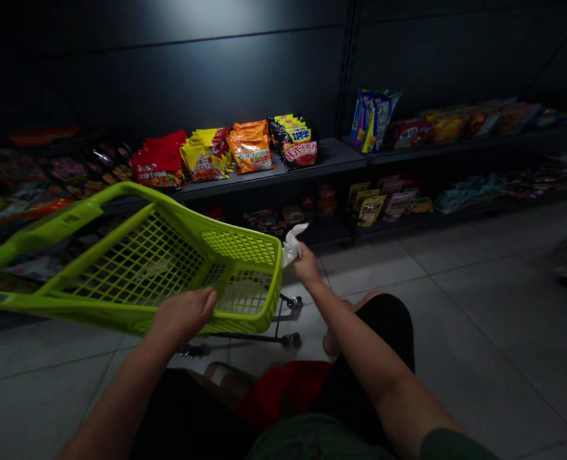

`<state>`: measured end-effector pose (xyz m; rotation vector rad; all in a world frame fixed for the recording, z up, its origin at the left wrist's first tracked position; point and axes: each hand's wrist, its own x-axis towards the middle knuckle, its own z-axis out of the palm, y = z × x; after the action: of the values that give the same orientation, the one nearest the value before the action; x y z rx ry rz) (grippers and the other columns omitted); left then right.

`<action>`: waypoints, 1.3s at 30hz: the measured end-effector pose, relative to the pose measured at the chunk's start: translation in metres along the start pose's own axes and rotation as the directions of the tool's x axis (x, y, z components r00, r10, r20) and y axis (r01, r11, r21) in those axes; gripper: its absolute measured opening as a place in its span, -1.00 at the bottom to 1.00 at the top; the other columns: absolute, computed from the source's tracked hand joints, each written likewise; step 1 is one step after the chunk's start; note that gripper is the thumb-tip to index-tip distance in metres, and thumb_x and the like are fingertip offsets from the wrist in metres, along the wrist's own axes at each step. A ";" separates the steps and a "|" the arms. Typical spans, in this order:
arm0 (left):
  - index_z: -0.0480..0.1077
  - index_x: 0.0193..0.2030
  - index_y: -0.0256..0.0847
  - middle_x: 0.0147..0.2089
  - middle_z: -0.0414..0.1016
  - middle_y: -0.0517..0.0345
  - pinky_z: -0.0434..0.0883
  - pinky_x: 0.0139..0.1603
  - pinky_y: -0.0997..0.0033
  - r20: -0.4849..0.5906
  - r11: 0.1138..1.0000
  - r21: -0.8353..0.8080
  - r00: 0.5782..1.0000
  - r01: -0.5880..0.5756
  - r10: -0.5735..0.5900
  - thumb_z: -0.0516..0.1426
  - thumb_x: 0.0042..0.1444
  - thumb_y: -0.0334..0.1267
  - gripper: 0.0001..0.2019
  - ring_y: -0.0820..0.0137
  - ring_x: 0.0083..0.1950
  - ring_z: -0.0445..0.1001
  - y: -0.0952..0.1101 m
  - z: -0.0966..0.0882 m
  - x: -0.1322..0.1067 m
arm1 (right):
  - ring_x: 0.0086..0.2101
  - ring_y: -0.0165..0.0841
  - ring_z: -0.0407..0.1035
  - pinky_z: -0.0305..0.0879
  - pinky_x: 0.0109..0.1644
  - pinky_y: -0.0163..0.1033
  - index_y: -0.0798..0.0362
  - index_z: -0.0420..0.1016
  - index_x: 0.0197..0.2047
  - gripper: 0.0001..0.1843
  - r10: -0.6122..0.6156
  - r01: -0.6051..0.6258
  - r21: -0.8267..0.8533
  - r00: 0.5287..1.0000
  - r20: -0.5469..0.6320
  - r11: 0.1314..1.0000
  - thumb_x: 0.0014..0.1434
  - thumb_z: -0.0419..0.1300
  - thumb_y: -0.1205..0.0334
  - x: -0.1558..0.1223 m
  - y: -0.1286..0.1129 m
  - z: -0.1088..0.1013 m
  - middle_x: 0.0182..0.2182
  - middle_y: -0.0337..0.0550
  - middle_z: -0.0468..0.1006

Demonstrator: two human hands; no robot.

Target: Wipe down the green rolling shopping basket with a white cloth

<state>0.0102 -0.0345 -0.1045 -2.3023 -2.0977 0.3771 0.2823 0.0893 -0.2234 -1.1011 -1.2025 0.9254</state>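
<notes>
Cart: lime-green plastic mesh shopping cart [134, 207] is standing on wheels
Left hand [182, 316]: fingers gripping cart rim
Right hand [307, 265]: fingers gripping crumpled white tissue [290, 246]

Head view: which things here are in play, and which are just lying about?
In play: left hand on the lime-green cart; right hand holding a white tissue.

Just lying about: snack packets on the shelves; floor tiles.
</notes>
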 end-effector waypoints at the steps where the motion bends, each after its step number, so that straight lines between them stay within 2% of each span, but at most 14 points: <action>1: 0.52 0.00 -0.08 -0.05 0.68 0.01 0.41 -0.22 0.32 0.009 0.998 -0.063 1.000 0.026 -0.025 -0.21 0.42 -0.01 -0.50 0.17 -0.11 0.65 0.012 -0.004 0.004 | 0.06 -0.17 0.46 0.31 0.26 -0.01 0.06 0.53 0.16 -0.48 0.073 -0.072 0.079 0.997 0.000 0.994 0.10 0.19 0.30 -0.025 0.002 0.010 0.06 -0.08 0.62; 5: 0.32 0.36 -0.07 0.33 0.48 0.08 0.40 0.17 0.38 -0.039 0.906 -0.412 0.995 -0.098 0.090 -0.30 0.46 0.00 -0.43 0.32 0.29 0.49 0.071 -0.009 0.019 | 0.36 -0.20 0.15 0.09 0.44 -0.01 -0.08 0.20 0.45 -0.25 0.149 -0.160 0.277 0.987 0.059 0.947 0.19 0.19 0.23 -0.158 0.003 0.028 0.41 -0.15 0.24; 8: 0.17 0.47 -0.06 0.32 0.48 -0.02 0.45 0.12 0.27 -0.005 0.935 -0.334 0.992 -0.120 0.125 -0.24 0.46 0.00 -0.45 0.21 0.23 0.54 0.105 -0.005 0.025 | 0.43 -0.23 0.00 -0.08 0.51 0.01 -0.17 0.29 0.41 -0.37 0.133 -0.163 0.251 0.983 0.129 0.954 0.29 0.16 0.15 -0.202 0.005 0.028 0.44 -0.22 0.17; 10: 0.11 0.50 -0.04 0.25 0.55 -0.07 0.48 0.03 0.22 0.006 0.967 -0.225 0.993 -0.115 0.119 -0.20 0.46 -0.04 -0.46 0.14 0.12 0.62 0.113 -0.003 0.025 | 0.36 -0.21 0.15 -0.01 0.48 0.01 -0.14 0.45 0.28 -0.48 0.148 -0.161 0.237 0.986 0.072 0.958 0.26 0.17 0.16 -0.174 0.008 0.031 0.35 -0.17 0.34; 12: 0.09 0.51 -0.01 0.20 0.59 -0.06 0.48 -0.01 0.24 0.015 0.977 -0.165 0.990 -0.136 0.140 -0.18 0.46 -0.07 -0.47 0.15 0.06 0.64 0.112 -0.002 0.024 | 0.21 -0.19 0.34 0.14 0.41 0.01 -0.05 0.56 0.13 -0.56 0.204 -0.188 0.264 0.978 -0.036 0.946 0.18 0.19 0.21 -0.115 0.009 0.039 0.19 -0.11 0.52; 14: 0.09 0.51 0.03 0.17 0.61 -0.03 0.48 -0.03 0.27 0.028 0.978 -0.141 0.987 -0.153 0.158 -0.18 0.47 -0.08 -0.48 0.16 0.04 0.65 0.107 -0.003 0.023 | 0.03 -0.20 0.46 0.33 0.26 -0.01 0.05 0.55 0.07 -0.58 0.328 -0.272 0.342 0.938 -0.114 0.899 0.14 0.16 0.23 -0.056 0.008 0.049 0.02 -0.06 0.61; 16: 0.10 0.50 0.03 0.14 0.63 -0.03 0.49 -0.05 0.27 0.030 0.981 -0.125 0.988 -0.149 0.154 -0.19 0.47 -0.08 -0.49 0.17 0.00 0.66 0.103 -0.003 0.023 | -0.01 -0.21 0.47 0.37 0.20 -0.03 0.09 0.52 0.10 -0.56 0.372 -0.291 0.387 0.915 -0.155 0.875 0.17 0.11 0.22 -0.027 0.002 0.058 -0.01 -0.03 0.61; 18: 0.17 0.47 0.00 0.11 0.64 -0.05 0.49 -0.08 0.27 0.032 0.984 -0.112 0.989 -0.140 0.144 -0.20 0.47 -0.07 -0.49 0.16 -0.03 0.67 0.102 -0.004 0.026 | 0.13 -0.20 0.39 0.25 0.31 -0.01 0.06 0.49 0.16 -0.54 0.283 -0.212 0.349 0.944 -0.169 0.913 0.23 0.09 0.19 -0.041 -0.004 0.063 0.13 0.00 0.53; 21: 0.18 0.46 -0.01 0.10 0.65 -0.07 0.49 -0.11 0.28 0.041 0.987 -0.106 0.991 -0.124 0.129 -0.20 0.47 -0.08 -0.49 0.15 -0.03 0.68 0.102 -0.005 0.030 | 0.29 -0.23 0.22 0.04 0.44 -0.03 -0.05 0.47 0.22 -0.54 0.104 -0.073 0.249 0.988 -0.114 0.966 0.26 0.14 0.20 -0.118 -0.008 0.060 0.28 -0.05 0.39; 24: 0.13 0.50 0.00 0.12 0.63 -0.08 0.49 -0.08 0.25 0.041 0.988 -0.119 0.994 -0.094 0.099 -0.21 0.47 -0.08 -0.48 0.12 0.02 0.66 0.100 -0.005 0.031 | 0.16 -0.23 0.35 0.21 0.33 -0.07 -0.08 0.58 0.04 -0.65 0.099 -0.097 0.256 0.995 0.004 0.962 0.18 0.22 0.27 -0.176 0.001 0.051 0.11 -0.08 0.52; 27: 0.12 0.50 0.00 0.09 0.65 -0.09 0.48 -0.07 0.25 0.053 0.989 -0.117 0.994 -0.089 0.096 -0.23 0.47 -0.08 -0.47 0.12 0.02 0.66 0.097 -0.003 0.028 | -0.08 -0.26 0.46 0.37 0.12 -0.16 0.03 0.59 -0.15 -0.78 0.259 -0.259 0.327 0.965 0.042 0.909 0.08 0.24 0.30 -0.151 0.016 0.046 -0.14 -0.13 0.60; 31: 0.13 0.50 -0.02 0.10 0.65 -0.09 0.48 -0.05 0.27 0.053 0.987 -0.121 0.992 -0.109 0.116 -0.23 0.47 -0.08 -0.47 0.14 0.02 0.66 0.098 -0.005 0.023 | -0.14 -0.35 0.42 0.35 0.05 -0.25 0.17 0.45 0.06 -0.60 0.481 -0.386 0.419 0.864 -0.147 0.822 0.14 0.17 0.26 -0.055 0.026 0.053 -0.08 -0.09 0.58; 33: 0.13 0.50 -0.01 0.11 0.64 -0.08 0.48 -0.06 0.26 0.050 0.986 -0.126 0.992 -0.110 0.117 -0.22 0.46 -0.08 -0.47 0.13 0.02 0.66 0.101 -0.007 0.024 | -0.13 -0.37 0.41 0.35 0.05 -0.26 0.17 0.38 0.14 -0.56 0.492 -0.384 0.432 0.853 -0.172 0.816 0.20 0.11 0.24 -0.040 0.024 0.058 -0.03 -0.09 0.56; 39: 0.12 0.50 -0.02 0.10 0.64 -0.13 0.49 -0.10 0.24 0.042 0.991 -0.084 0.993 -0.105 0.109 -0.21 0.46 -0.06 -0.46 0.11 -0.03 0.67 0.109 -0.009 0.028 | -0.08 -0.28 0.43 0.37 0.07 -0.23 -0.04 0.51 -0.04 -0.68 0.373 -0.347 0.371 0.928 0.002 0.861 0.11 0.24 0.21 -0.147 0.018 0.051 -0.11 -0.22 0.58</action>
<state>0.1209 -0.0175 -0.1188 -2.4830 -2.0529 0.3556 0.2105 -0.0400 -0.2748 -1.0591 -0.7306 1.3283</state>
